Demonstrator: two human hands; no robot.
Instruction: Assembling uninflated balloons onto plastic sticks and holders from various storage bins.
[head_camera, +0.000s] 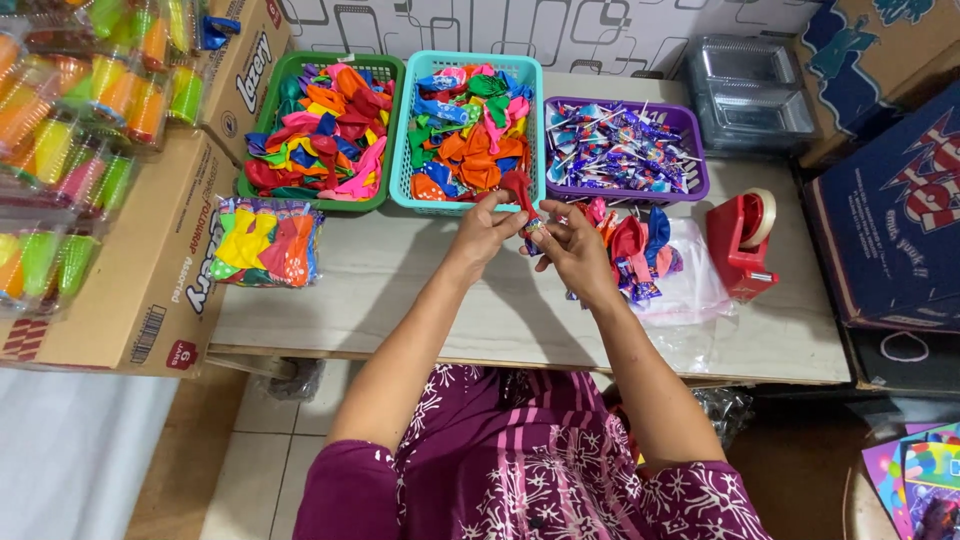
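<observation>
1. Far left: cardboard box (150, 270) at the table edge, packs of coloured cups (60, 150) stacked above it.
2. Clear bag of balloons (265, 243) lies on the table (420, 300), just in front of the green basket (320, 130) of loose balloons.
3. Teal basket (468, 130), also filled with balloons, stands beside the green one.
4. Left hand (482, 232) pinches the red balloon (520, 195), fingers closed on it above the table, just in front of the teal basket.
5. Right hand (575, 245) meets it, fingertips closed on the balloon's lower end and a small wrapped item; which exactly, cannot tell.
6. Purple basket (625, 150) holds wrapped lollipops.
7. Finished bundles (640, 250) lie on clear plastic bags (695, 290).
8. Red tape dispenser (742, 240) stands to the right.
</observation>
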